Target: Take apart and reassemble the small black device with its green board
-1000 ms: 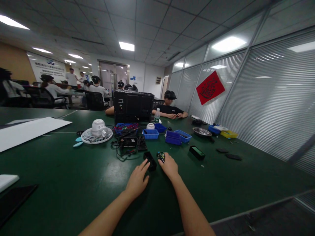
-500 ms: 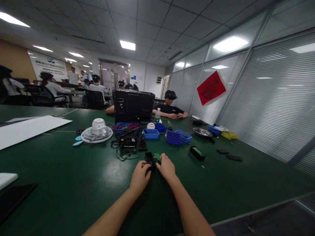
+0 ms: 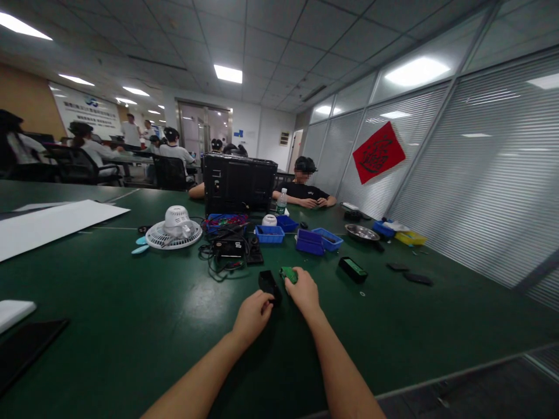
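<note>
My left hand (image 3: 254, 313) grips the near end of a small black open case (image 3: 269, 284), its fingers closed on the rim. Just right of the case, my right hand (image 3: 304, 291) pinches a green circuit board (image 3: 288, 274) between thumb and fingers. The board is apart from the case, a little above the green table (image 3: 174, 355) or touching it; I cannot tell which. A second black case (image 3: 353, 270) with a green board inside lies further right. Near it is a small pale ring (image 3: 362, 294).
A black soldering unit with tangled cables (image 3: 229, 249) sits ahead, beside a white fan (image 3: 174, 230). Blue trays (image 3: 269, 234), a metal dish (image 3: 362, 233) and a yellow tray (image 3: 410, 238) stand further back. Behind a large black panel (image 3: 240, 183), a person (image 3: 305, 189) sits across the table.
My right hand has moved the green board slightly right, away from the black case. The case has turned a little in my left hand, and the view has shifted slightly.
</note>
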`<state>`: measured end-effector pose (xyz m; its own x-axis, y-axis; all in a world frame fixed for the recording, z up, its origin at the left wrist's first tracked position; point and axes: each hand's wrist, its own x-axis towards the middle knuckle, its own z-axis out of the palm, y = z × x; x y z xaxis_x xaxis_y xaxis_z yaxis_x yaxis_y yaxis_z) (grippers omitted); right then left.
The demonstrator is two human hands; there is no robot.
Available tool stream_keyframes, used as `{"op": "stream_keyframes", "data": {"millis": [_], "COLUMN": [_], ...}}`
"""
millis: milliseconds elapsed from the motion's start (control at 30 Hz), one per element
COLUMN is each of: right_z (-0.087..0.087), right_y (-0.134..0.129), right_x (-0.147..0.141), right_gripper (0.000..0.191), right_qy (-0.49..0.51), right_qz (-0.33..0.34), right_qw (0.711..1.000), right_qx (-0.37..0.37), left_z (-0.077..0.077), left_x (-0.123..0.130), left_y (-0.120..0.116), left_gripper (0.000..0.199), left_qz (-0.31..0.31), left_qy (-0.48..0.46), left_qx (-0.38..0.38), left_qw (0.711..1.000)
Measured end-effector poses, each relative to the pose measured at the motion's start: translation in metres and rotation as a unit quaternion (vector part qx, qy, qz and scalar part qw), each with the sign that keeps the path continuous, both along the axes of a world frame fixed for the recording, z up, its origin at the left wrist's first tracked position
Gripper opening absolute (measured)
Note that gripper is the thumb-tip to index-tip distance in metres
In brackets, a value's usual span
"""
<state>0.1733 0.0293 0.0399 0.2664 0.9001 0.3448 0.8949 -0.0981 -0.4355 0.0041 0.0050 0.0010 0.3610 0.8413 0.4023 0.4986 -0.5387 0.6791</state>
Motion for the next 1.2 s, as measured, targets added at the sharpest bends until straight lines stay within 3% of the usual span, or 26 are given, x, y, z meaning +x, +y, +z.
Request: {"op": "stream_keyframes", "data": {"millis": [133,200,267,400,1200], "right_z": [0.003,0.003,0.003,0.001,-0.011], "right_y": [0.0,-0.001,-0.003,-0.007,-0.006], "right_x": [0.0,-0.005,-0.01,-0.02,-0.025], "right_gripper": [0.033,0.032,0.03,0.026,0.026], "right_qy": [0.103,0.139,0.136,0.085,-0.001], "right_qz": [0.031,0.08,0.121,0.149,0.151], "right_qw": [0.985,0.974,0.969,0.973,0.985], "right_qx": [0.135,0.16,0.169,0.157,0.088], "left_z": [0.0,0.0,-0.001,-0.003,-0.007], "left_x": [0.004,0.005,0.005,0.0,0.001], "left_y": [-0.003,-0.001,0.004,0.012,0.016], "left_gripper": [0.03,0.031,0.026,0.023,0.03], "left_qz": [-0.068,-0.038,0.037,0.13,0.134], "left_qy": [-0.062,-0.121,-0.16,-0.151,-0.151], "left_qx": [-0.046,-0.091,-0.118,-0.147,-0.157], "left_qw": [0.995,0.988,0.979,0.969,0.967]}}
